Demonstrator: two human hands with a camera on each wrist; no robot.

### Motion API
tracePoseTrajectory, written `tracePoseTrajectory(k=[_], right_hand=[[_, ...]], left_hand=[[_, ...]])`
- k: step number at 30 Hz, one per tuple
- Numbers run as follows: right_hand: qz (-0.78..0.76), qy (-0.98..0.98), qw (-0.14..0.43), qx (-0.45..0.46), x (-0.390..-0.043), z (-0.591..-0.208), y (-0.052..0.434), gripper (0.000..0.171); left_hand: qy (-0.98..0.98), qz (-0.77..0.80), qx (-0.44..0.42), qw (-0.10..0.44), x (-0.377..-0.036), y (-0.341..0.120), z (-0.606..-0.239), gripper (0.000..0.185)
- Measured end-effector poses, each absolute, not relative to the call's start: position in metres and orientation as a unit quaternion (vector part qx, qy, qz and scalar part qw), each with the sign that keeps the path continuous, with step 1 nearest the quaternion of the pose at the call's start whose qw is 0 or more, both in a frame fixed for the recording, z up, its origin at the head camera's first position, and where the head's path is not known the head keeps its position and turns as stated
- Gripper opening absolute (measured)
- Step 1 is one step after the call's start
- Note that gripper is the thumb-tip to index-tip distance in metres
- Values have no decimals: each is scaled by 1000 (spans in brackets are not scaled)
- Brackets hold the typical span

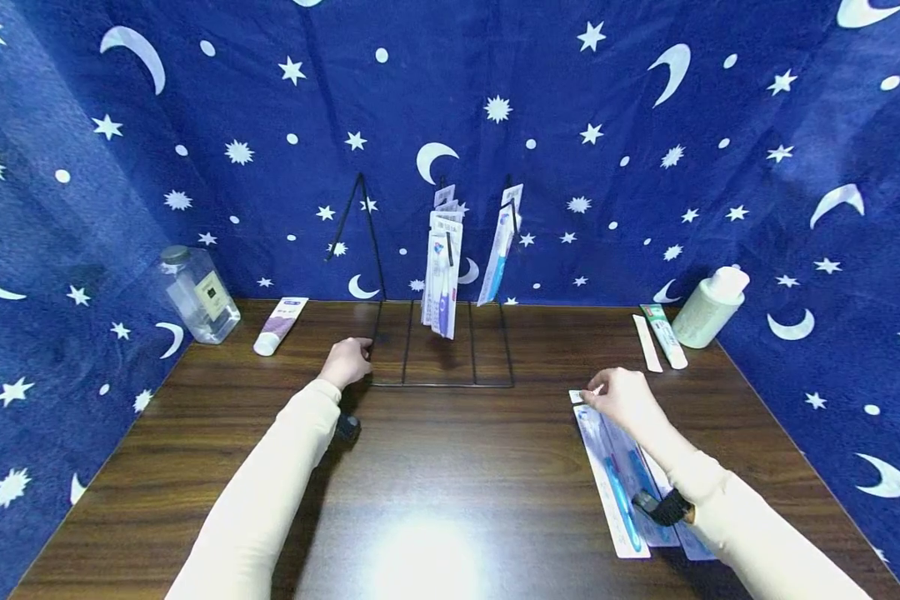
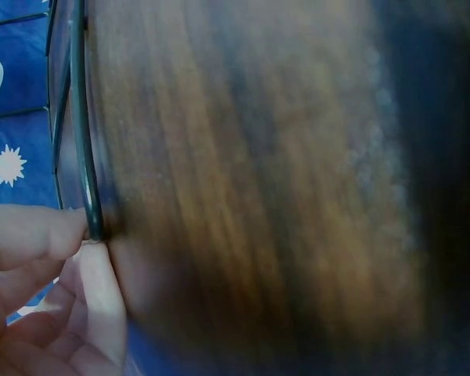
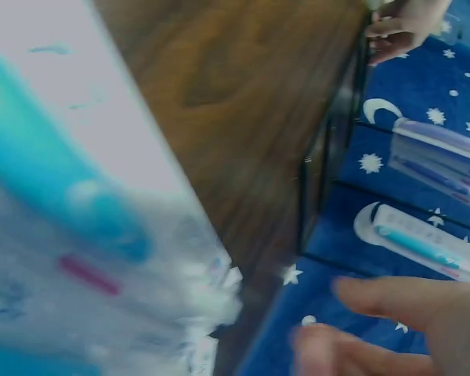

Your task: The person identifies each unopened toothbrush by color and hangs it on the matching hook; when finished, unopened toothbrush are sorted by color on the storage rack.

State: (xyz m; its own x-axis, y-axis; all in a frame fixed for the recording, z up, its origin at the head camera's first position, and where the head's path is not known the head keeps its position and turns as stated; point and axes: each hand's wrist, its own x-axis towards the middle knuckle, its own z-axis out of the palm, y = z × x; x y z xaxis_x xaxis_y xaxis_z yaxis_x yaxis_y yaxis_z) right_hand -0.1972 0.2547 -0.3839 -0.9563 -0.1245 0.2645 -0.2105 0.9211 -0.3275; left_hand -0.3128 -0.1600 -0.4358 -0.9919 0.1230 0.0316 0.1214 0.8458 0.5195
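My left hand [image 1: 347,361] is at the front left corner of a black wire display rack [image 1: 438,385]. In the left wrist view, its thumb and index finger [image 2: 102,294] pinch the end of the rack's wire. My right hand [image 1: 621,397] hovers at the top end of several packaged toothbrushes [image 1: 612,483] lying overlapped on the table. The right wrist view has its thumb and fingers parted beside the packs [image 3: 168,258], nothing between them. Purple toothbrush packs [image 1: 442,275] hang on the rack's middle hook, and a blue toothbrush pack [image 1: 499,250] on the right one.
A clear bottle [image 1: 198,296] and a purple-white tube [image 1: 281,325] are at the back left. On the back right are a pale green bottle [image 1: 708,310], a green-white toothpaste tube [image 1: 664,335] and a pale narrow strip [image 1: 647,342]. A starry blue cloth [image 1: 390,92] surrounds the wooden table [image 1: 450,450].
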Motion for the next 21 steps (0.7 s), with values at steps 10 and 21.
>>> tracePoseTrajectory(k=[10,21], right_hand=[[157,-983,66,74,-181,-408,271,18],[155,-980,100,75,-180,-422,271,20]], left_hand=[[965,257,59,11,-313,-160,-434,54],[964,258,63,2,-313,-159,-436,54]])
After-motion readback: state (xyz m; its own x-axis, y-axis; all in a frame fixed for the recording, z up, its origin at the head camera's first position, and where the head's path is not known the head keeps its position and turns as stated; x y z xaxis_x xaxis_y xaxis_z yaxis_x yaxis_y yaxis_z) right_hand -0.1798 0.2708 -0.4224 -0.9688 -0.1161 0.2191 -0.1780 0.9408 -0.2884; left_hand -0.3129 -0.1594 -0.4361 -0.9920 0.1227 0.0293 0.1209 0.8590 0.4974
